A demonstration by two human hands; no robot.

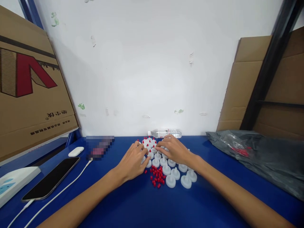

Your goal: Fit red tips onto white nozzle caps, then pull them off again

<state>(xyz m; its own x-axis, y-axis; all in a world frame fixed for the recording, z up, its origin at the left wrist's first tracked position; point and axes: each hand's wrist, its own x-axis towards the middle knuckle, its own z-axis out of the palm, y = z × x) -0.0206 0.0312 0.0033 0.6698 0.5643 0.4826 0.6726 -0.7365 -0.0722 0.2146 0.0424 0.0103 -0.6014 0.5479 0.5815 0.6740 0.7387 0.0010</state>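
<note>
My left hand (pixel 133 161) is curled at the left edge of a cluster of white spouted lids (pixel 163 161). Its thumb and fingers lie around the side of a white lid (pixel 150 155) with a red tip. From the right, my right hand (pixel 174 149) reaches over the same cluster, thumb and fingers drawn together; whatever sits in its fingertips is too small to make out. Lids toward the back carry red caps on their spouts, while those in front have bare spouts. Loose red caps (pixel 157 174) lie in a small pile just in front of the hands.
A clear bottle (pixel 166 133) lies along the wall behind the lids. On the left are a phone (pixel 51 179) with a white cable, a white case (pixel 76 151), a white power strip (pixel 16 182) and a cardboard box (pixel 30 110). A grey plastic bag (pixel 261 164) covers the right side.
</note>
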